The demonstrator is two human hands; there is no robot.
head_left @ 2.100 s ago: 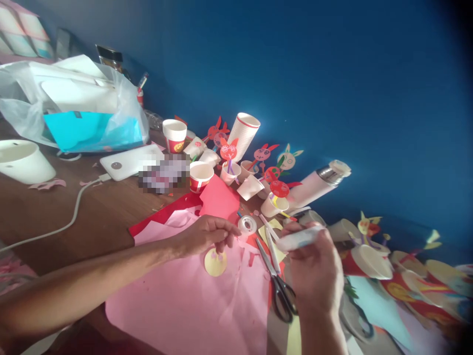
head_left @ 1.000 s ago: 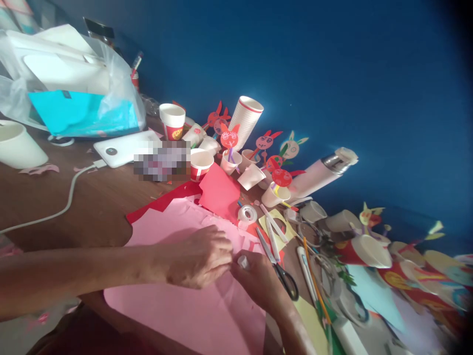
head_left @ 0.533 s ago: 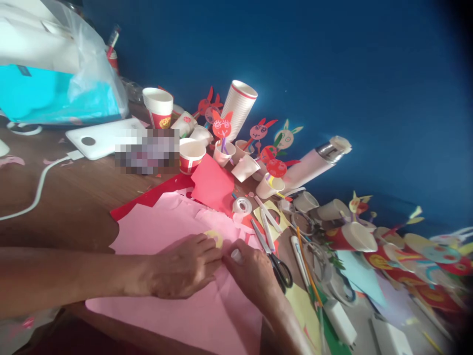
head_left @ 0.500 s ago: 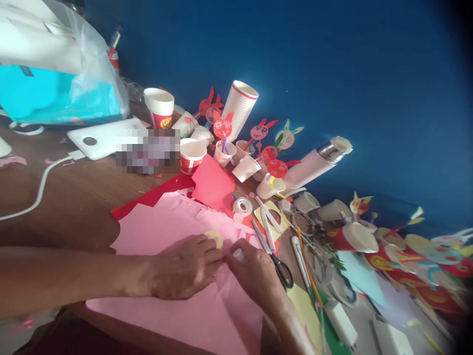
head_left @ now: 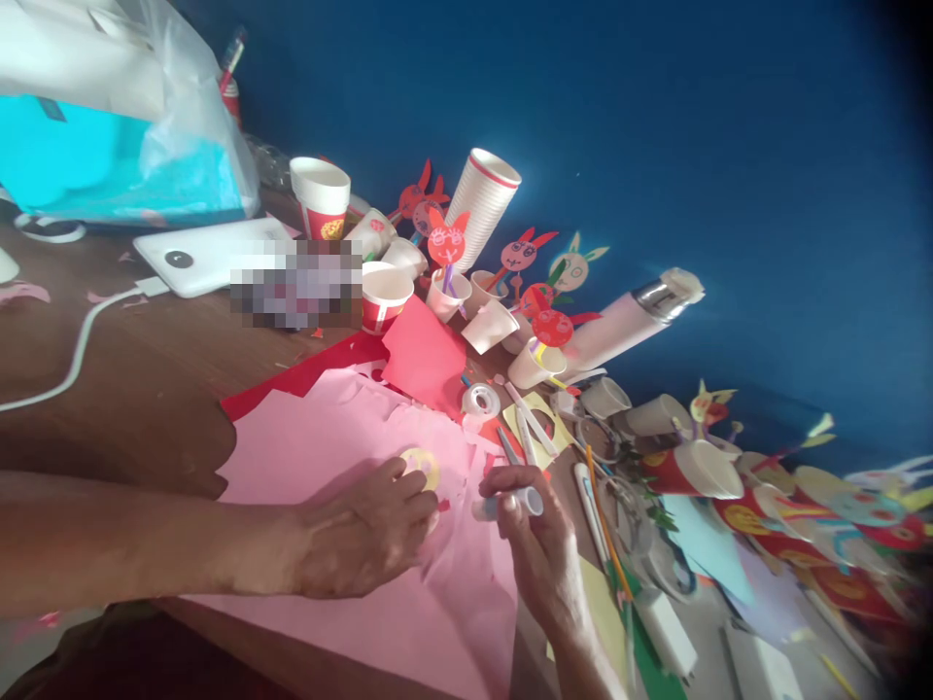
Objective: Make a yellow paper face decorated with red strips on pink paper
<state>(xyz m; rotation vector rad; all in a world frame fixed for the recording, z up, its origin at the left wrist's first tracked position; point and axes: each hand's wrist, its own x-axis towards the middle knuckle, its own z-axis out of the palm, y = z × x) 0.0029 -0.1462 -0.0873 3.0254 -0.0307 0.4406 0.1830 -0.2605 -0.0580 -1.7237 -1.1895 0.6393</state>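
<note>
My left hand [head_left: 371, 530] lies over the pink paper [head_left: 350, 637], its fingers curled and pressed together. Whatever is between those fingers is hidden. A tiny red paper bit [head_left: 443, 506] shows at its fingertips. Just beyond the knuckles is a round yellow paper piece [head_left: 421, 469], partly covered by the hand, with faint marks on it. My right hand [head_left: 543, 544] grips a small white tube, which looks like a glue stick [head_left: 531, 502], held sideways above the paper's right part. The scissors [head_left: 510, 445] lie behind the right hand, which hides their handles.
Red paper [head_left: 427, 355] and a tape roll [head_left: 481, 400] lie behind. Paper cups [head_left: 386, 297] with paper animal faces line the blue wall, beside a tilted flask [head_left: 634, 321]. A pencil [head_left: 608, 525], cables and a charger [head_left: 667, 632] are right; a white phone [head_left: 211, 262] is left.
My right hand has lifted away from the left fingertips and moved right, bringing the glue stick into fuller view. The left hand has stayed nearly in place, and the red bit now shows.
</note>
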